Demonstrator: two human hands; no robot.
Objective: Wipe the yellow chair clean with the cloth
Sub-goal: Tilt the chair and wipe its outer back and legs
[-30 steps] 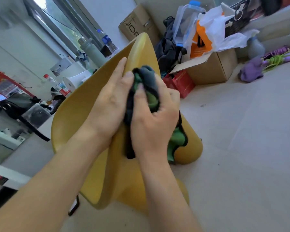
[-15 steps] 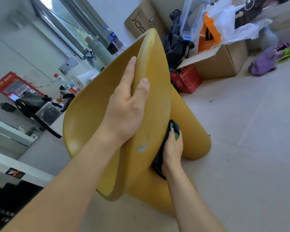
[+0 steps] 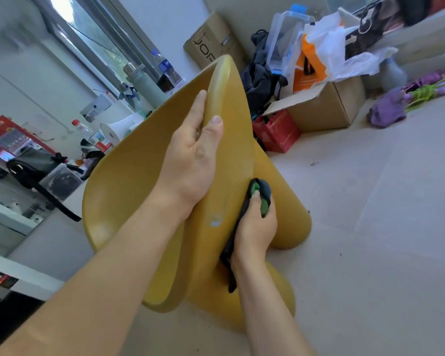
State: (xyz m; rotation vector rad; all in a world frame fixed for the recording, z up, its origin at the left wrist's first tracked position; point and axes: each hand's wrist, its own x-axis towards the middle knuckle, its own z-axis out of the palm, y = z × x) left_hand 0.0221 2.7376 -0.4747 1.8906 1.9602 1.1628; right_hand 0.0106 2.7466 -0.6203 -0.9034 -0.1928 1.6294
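One yellow chair (image 3: 144,181) stands on the floor (image 3: 370,227), filling the centre. The left hand (image 3: 190,160) grips its upper edge, thumb on the near face, fingers wrapped behind. The right hand (image 3: 254,227), fingers curled, clutches one dark and green cloth (image 3: 261,191) against the chair's lower side; part of the cloth is hidden under the hand. Behind are a leaning cardboard box (image 3: 213,42) with large letters, roughly "JOP", and an open cardboard box (image 3: 329,106). The gold print on a red bag (image 3: 278,132) is unreadable.

left hand (image 3: 190,160) grips yellow chair (image 3: 129,181); right hand (image 3: 254,227) presses cloth (image 3: 261,195) against it.
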